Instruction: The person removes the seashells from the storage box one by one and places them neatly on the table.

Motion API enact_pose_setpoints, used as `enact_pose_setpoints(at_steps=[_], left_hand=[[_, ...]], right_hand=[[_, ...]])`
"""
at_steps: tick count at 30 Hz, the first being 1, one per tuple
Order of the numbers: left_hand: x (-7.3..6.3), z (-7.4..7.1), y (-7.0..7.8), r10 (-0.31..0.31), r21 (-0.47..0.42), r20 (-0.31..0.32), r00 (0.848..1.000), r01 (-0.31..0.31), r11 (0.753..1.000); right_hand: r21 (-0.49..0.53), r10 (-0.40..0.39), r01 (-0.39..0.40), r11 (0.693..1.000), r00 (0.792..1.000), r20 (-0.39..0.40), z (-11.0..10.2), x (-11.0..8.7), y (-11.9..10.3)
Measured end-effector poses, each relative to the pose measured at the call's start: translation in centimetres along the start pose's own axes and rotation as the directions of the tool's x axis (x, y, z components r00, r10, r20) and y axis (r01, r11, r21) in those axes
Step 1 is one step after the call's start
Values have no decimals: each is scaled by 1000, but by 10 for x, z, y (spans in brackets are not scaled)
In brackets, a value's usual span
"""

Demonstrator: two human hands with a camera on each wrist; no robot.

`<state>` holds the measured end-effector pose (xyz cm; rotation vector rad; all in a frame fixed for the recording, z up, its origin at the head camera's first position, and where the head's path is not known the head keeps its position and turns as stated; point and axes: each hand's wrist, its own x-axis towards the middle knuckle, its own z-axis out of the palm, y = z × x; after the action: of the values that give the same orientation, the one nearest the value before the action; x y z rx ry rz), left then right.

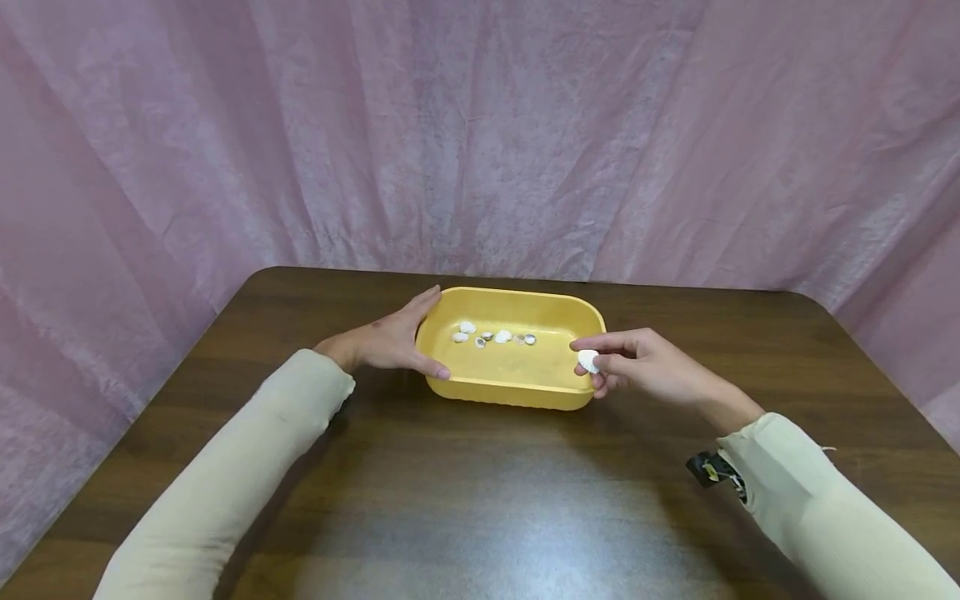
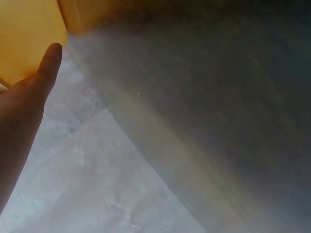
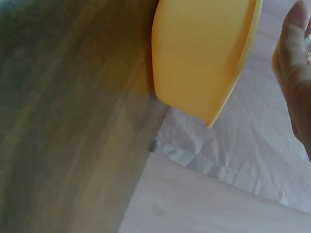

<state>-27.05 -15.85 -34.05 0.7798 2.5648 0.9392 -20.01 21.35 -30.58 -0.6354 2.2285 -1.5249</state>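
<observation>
A white ribbed seashell (image 1: 588, 361) is pinched between the thumb and fingers of my right hand (image 1: 637, 362), at the right end of a yellow plastic basin (image 1: 517, 396). Several smaller shells lie inside the basin, among them a white shell (image 1: 503, 337) near the middle and a dark-marked shell (image 1: 530, 339) to its right. My left hand (image 1: 390, 340) spreads straight fingers around the basin's left end, its thumb at the near rim. In the left wrist view, the thumb (image 2: 50, 63) lies against the yellow wall. Most of the held shell is out of frame in the right wrist view.
The basin stands on a dark brown wooden table (image 1: 480, 483), toward its far edge. Behind the table hangs a pink velvety curtain (image 1: 465, 142). A small dark device (image 1: 716, 473) sits at the right sleeve's cuff.
</observation>
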Motion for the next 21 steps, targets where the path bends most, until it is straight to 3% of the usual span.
enact_pose_setpoints(at_steps=[10, 21], left_hand=[[0, 3, 1, -1, 11, -27, 1000, 1, 1000], [1, 5, 1, -11, -11, -25, 1000, 10, 1000]], right_hand=[[225, -10, -6, 974, 997, 71, 1, -13, 15], [220, 46, -57, 974, 998, 53, 13, -19, 25]])
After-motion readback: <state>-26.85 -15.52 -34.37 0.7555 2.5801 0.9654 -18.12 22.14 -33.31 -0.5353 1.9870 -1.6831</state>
